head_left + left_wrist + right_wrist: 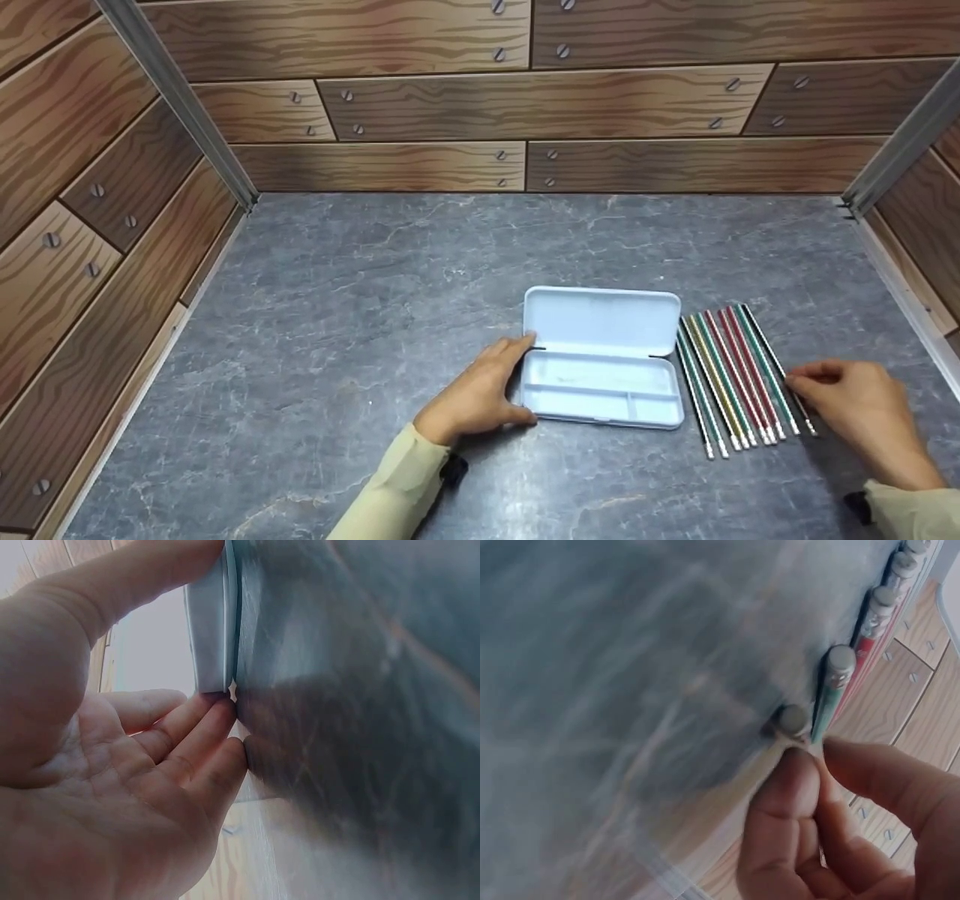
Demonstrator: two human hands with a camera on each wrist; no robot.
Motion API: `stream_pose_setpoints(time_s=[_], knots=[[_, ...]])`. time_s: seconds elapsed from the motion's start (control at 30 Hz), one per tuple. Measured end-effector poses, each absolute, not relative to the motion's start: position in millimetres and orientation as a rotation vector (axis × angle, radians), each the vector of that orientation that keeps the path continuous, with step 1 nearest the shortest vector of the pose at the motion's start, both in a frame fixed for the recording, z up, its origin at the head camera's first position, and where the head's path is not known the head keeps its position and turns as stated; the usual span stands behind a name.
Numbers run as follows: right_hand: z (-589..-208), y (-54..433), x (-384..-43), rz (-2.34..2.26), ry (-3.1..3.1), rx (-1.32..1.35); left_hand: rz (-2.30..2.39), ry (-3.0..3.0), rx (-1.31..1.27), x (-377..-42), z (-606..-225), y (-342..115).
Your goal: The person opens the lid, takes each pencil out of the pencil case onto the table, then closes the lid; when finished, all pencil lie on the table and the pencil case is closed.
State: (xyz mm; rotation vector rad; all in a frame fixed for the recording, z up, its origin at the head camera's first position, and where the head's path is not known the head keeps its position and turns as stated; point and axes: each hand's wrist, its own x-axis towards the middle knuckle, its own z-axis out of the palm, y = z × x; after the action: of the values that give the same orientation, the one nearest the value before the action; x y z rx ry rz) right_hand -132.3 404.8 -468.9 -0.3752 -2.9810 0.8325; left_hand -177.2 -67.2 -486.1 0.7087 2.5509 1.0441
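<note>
A pale blue pencil case (600,321) lies with its lid folded back, its base divided into compartments. My left hand (480,390) holds the left end of the base, with the thumb at its front corner and the fingers around by the hinge. In the left wrist view, fingertips (217,716) touch the end of the case. To the right of the case, several striped pencils (739,375) lie side by side, eraser ends toward me. My right hand (859,394) pinches the rightmost dark pencil (806,420) between thumb and fingers; its eraser end shows in the right wrist view.
The grey marbled tabletop (360,300) extends around the case and pencils. Wood-patterned panels (420,109) stand at the back and both sides, joined by metal corner posts (184,105).
</note>
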Motion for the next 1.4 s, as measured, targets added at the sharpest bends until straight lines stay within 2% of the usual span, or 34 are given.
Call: stream_pose_setpoints(time_s=[0.1, 0.33, 0.6, 1.0, 1.4], knots=[[-467.4, 392.3, -138.8, 1.006, -2.831, -0.329, 1.032, 2.562, 0.723, -177.5, -485.6, -67.4], [-451.6, 351.9, -169.8, 1.798, -2.446, -0.262, 1.036, 2.573, 0.751, -177.4, -485.0, -68.1], [-450.1, 312.2, -206.1, 2.293, -2.053, -0.19, 1.028, 2.568, 0.761, -176.5, -487.6, -64.8], [-448.2, 298.2, -195.1, 2.255, -2.13, -0.18, 1.001, 2.6, 0.781, -178.3, -487.0, -67.3], [-451.8, 314.8, -155.0, 1.75, -2.584, 0.192, 1.017, 2.683, 0.744, -173.8, -489.5, -61.9]])
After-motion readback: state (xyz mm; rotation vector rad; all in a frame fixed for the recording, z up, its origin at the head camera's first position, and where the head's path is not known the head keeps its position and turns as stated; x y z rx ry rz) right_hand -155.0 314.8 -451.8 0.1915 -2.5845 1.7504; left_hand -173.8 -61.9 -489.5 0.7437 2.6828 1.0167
